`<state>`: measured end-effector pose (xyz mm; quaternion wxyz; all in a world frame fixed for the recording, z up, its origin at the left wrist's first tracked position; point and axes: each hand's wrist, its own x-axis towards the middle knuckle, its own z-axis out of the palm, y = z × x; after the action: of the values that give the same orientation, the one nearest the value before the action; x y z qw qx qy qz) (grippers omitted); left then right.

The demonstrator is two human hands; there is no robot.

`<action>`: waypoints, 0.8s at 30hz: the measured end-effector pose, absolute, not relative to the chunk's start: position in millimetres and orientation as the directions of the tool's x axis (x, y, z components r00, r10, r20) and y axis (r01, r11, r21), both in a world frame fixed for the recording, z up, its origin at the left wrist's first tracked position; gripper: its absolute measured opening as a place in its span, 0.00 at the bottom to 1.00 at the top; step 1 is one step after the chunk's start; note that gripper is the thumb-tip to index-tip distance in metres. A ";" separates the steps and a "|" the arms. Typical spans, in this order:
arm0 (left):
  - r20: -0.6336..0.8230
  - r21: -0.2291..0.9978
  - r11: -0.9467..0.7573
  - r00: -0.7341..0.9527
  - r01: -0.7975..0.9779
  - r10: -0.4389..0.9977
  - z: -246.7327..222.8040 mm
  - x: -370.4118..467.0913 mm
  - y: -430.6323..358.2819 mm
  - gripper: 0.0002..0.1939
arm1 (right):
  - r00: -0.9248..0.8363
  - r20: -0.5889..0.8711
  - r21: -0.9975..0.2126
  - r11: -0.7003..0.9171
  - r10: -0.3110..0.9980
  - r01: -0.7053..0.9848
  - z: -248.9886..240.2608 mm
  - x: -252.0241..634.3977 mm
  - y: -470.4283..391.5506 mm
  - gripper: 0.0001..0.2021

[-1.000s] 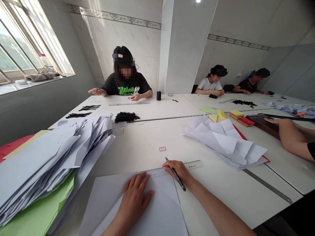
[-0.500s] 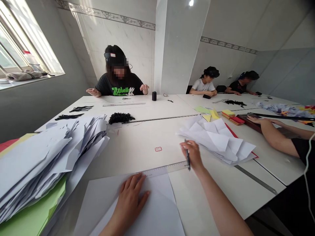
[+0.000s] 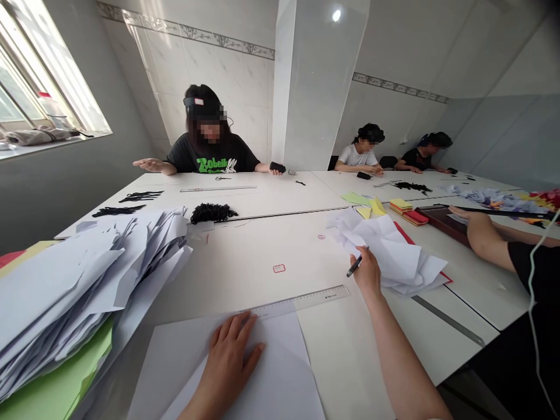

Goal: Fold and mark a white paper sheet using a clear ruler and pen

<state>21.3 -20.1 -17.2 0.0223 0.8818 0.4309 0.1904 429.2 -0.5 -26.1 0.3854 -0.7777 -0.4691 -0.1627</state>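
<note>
My left hand [image 3: 234,350] lies flat on a large white sheet of paper [image 3: 280,373], fingers stretched out, fingertips at the lower edge of a clear ruler [image 3: 315,298]. The ruler lies across the sheet's far edge and sticks out past it to the right. In my right hand [image 3: 366,271] a dark pen [image 3: 356,263] is gripped, pointing down to the left above the table, beyond the ruler's right end. The hand is beside a loose pile of white paper pieces [image 3: 398,256], and whether it touches them I cannot tell.
A tall stack of white sheets [image 3: 65,286] with green paper [image 3: 83,373] beneath stands at left. A metal ruler [image 3: 450,321] lies at right. Black cord bundles [image 3: 213,212] sit farther back. Co-workers sit across the table; one person's arm [image 3: 485,233] reaches in from the right.
My right hand has moved right and slightly away with the pen, off the ruler's end. My left hand stays put. The person opposite has taken hold of the black spool.
</note>
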 end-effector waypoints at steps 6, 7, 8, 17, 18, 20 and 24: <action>0.294 0.206 -0.620 0.556 0.757 0.777 -18.0 21.0 -18.4 0.21 | 0.530 0.583 -0.492 -0.251 0.616 0.833 -29.0 427.6 -2.1 0.20; 0.293 0.207 -0.619 0.555 0.758 0.778 -18.0 21.0 -18.4 0.21 | 0.522 0.578 -0.494 -0.241 0.627 0.835 -28.3 424.9 -2.1 0.19; 0.292 0.209 -0.617 0.554 0.759 0.780 -18.1 21.1 -18.5 0.21 | 0.516 0.574 -0.496 -0.231 0.636 0.837 -27.5 421.9 -2.2 0.18; 0.318 0.238 -0.619 0.542 0.748 0.778 -18.2 20.4 -19.1 0.20 | 0.366 0.529 -0.618 0.052 0.766 0.785 3.8 363.6 -3.8 0.17; 0.318 0.239 -0.619 0.542 0.748 0.778 -18.2 20.5 -19.2 0.20 | 0.339 0.506 -0.652 0.094 0.794 0.752 16.6 349.4 -6.9 0.17; 0.313 0.237 -0.619 0.544 0.749 0.778 -17.5 20.9 -19.7 0.20 | 0.265 0.482 -0.700 0.185 0.835 0.690 50.6 315.8 -19.8 0.16; 0.305 0.231 -0.620 0.549 0.750 0.778 -13.3 23.2 -21.6 0.20 | -0.191 0.521 -0.787 0.555 0.832 0.268 130.0 249.0 -69.2 0.15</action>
<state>23.2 -21.6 -13.3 0.0367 0.8794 0.4342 0.1916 249.0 -69.2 130.0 0.5086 -0.3815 -0.7204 0.2771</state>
